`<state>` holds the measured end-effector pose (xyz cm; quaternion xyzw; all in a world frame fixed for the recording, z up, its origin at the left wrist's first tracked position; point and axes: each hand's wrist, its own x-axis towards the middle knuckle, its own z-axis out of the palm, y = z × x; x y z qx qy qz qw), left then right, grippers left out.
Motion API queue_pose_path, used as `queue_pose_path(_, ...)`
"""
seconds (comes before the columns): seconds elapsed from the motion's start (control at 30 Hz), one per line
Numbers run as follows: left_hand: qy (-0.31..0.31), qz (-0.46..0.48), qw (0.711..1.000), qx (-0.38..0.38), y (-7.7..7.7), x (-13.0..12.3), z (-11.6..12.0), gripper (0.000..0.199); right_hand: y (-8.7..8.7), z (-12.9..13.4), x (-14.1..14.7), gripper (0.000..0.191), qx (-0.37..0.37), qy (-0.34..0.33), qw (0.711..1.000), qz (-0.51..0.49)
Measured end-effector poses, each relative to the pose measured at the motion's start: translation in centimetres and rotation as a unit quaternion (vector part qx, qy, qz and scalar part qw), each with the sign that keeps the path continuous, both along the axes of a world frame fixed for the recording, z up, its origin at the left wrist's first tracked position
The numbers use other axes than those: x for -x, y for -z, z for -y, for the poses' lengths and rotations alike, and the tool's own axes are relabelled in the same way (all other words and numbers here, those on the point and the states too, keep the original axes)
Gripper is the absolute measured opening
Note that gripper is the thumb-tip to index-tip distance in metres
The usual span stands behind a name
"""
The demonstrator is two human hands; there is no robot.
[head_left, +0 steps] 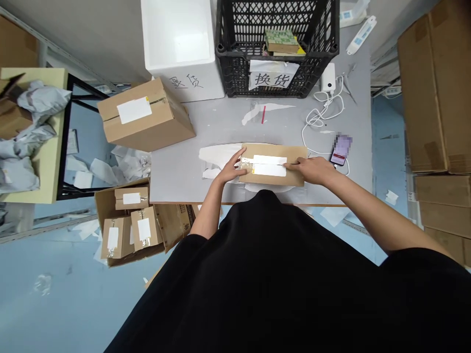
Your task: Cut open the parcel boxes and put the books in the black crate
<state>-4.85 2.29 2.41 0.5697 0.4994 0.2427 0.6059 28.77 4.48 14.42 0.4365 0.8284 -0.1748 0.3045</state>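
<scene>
A person's left hand (231, 166) and right hand (308, 170) are resting open, grips apart, on a flat brown cardboard box (270, 166) on a gray table (221, 122).

Black crate (232, 68) beside white foam box (180, 44)

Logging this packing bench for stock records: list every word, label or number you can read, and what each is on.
"换货" on the paper sign on the black plastic crate.
"退货" handwritten on the white foam box; the first character is somewhat unclear.
White labels on the flat cardboard carton: nothing legible.
Phone: screen blurred, unreadable.
Dark print on the open carton's flap: too small to read.
</scene>
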Motion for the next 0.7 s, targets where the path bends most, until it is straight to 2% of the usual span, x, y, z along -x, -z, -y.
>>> queue_pose_path(0.27,0.012,-0.002,1.000,0.002,-0.4,-0.1,0.0,0.099,0.0,1.1,-5.5,0.074,-0.016,0.055,0.998,0.027)
queue_pose_path(0.4,0.011,-0.008,1.000,0.003,-0.5,-0.1,0.1,0.098,0.1,1.6,-7.8,0.078,-0.024,0.062,0.998,0.023)
queue_pose_path(0.7,0.009,-0.017,1.000,0.006,-0.5,-0.4,0.1,0.100,-0.5,2.2,-9.3,0.076,-0.033,0.064,0.997,0.039)
